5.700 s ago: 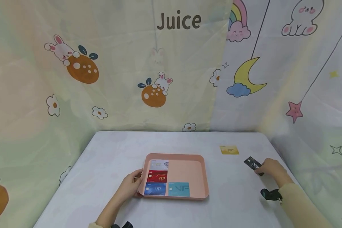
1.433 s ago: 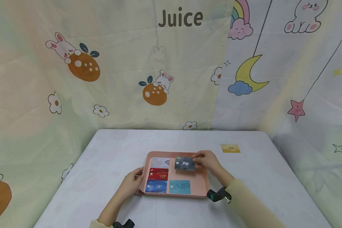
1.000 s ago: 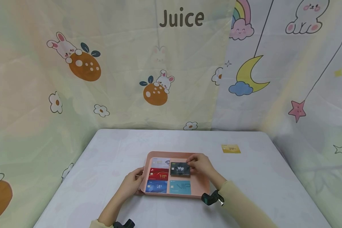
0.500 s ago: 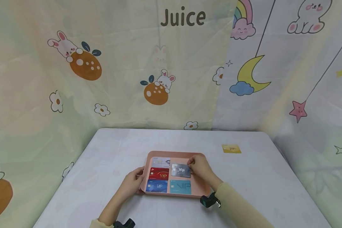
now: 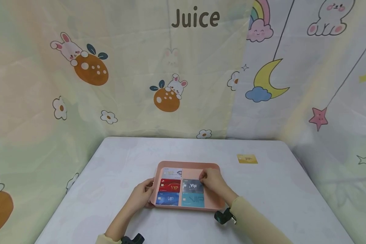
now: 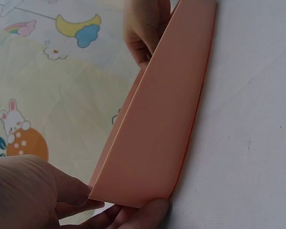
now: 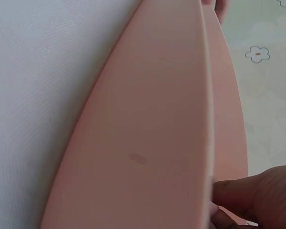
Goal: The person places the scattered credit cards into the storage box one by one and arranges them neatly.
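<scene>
A pink tray (image 5: 211,200) sits on the white table with its cards in two columns. On its left are a pale card (image 5: 170,173), a red card (image 5: 170,185) and a blue card (image 5: 167,199). The other column has a teal card (image 5: 192,200) at the front and a dark grey VIP card (image 5: 191,186) right behind it. My right hand (image 5: 215,183) pinches that grey card at its upper right corner. With my left hand (image 5: 140,195) I hold the tray's left side; in the left wrist view, fingers (image 6: 152,214) wrap its corner.
A gold card (image 5: 247,159) lies on the table (image 5: 268,186) behind the tray, to the right. Printed cloth (image 5: 125,74) hangs behind the table and at both sides. Both wrists wear black camera mounts.
My right hand has carried the dark card from the table's right side into the tray, then drawn it forward against the teal card. My left hand has kept its hold.
</scene>
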Motion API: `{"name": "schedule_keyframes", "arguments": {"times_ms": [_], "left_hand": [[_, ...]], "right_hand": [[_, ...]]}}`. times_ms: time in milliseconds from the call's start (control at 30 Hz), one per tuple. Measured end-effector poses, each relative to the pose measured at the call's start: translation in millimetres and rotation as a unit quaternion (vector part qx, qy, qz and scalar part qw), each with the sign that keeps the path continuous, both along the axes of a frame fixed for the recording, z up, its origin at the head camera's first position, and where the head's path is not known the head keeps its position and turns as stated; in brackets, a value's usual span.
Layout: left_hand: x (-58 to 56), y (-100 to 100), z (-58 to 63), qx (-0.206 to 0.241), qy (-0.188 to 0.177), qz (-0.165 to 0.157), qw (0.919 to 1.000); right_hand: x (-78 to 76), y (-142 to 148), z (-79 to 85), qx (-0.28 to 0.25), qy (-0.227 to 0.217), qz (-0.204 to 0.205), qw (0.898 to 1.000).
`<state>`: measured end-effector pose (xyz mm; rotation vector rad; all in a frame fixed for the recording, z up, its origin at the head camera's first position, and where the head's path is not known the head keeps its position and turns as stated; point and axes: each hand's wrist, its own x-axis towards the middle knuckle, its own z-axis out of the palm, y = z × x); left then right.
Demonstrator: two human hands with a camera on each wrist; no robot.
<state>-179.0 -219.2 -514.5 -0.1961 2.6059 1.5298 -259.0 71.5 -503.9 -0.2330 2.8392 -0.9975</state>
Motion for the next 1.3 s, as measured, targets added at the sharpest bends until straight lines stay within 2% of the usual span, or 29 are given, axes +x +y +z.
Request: {"name": "schedule_keyframes", "arguments": {"times_ms": [667, 1033, 1300], "left_hand": [[1.0, 1, 0.7, 0.009, -0.003, 0.002, 1.0000], [1.6, 1, 0.0, 0.009, 0.000, 0.001, 1.0000], [2.1, 1, 1.7, 0.021, -0.009, -0.001, 0.9997]], "right_hand": [[0.5, 0, 0.3, 0.024, 0.003, 0.001, 1.000], [1.5, 9, 8.9, 0.008, -0.007, 0.009, 1.000], [1.4, 20, 19.9, -0.011, -0.016, -0.027, 0.999]]}}
